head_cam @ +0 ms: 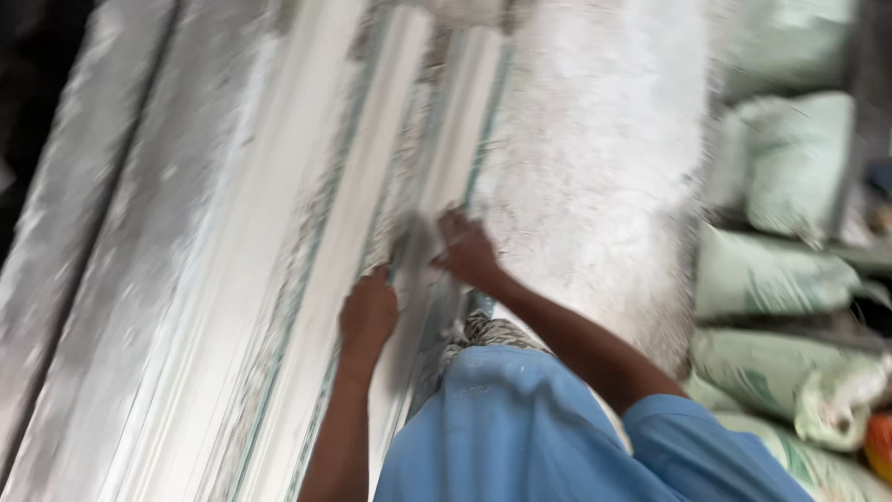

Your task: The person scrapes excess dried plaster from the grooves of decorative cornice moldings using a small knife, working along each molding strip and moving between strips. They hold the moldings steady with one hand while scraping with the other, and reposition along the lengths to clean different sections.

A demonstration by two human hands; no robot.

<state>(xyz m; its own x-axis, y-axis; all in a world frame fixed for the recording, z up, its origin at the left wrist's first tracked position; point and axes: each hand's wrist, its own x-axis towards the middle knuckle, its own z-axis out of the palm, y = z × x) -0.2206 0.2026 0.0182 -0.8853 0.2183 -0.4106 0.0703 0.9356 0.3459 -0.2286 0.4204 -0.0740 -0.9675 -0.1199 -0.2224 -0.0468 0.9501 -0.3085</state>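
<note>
Dusty mouldings [353,214] under both hands [418,279]

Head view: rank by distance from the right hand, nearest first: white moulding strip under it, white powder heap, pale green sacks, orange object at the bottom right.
From the right hand:
1. White moulding strip: directly under the fingers, touching.
2. White powder heap: just to its right.
3. Pale green sacks: stacked along the right edge.
4. Orange object: bottom right corner, beyond the sacks.

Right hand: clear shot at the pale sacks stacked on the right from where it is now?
Probably not without shifting. The right hand rests on the long white moulding, and a wide powder-covered strip lies between it and the sacks. Nothing blocks the way; it looks too far.
</note>
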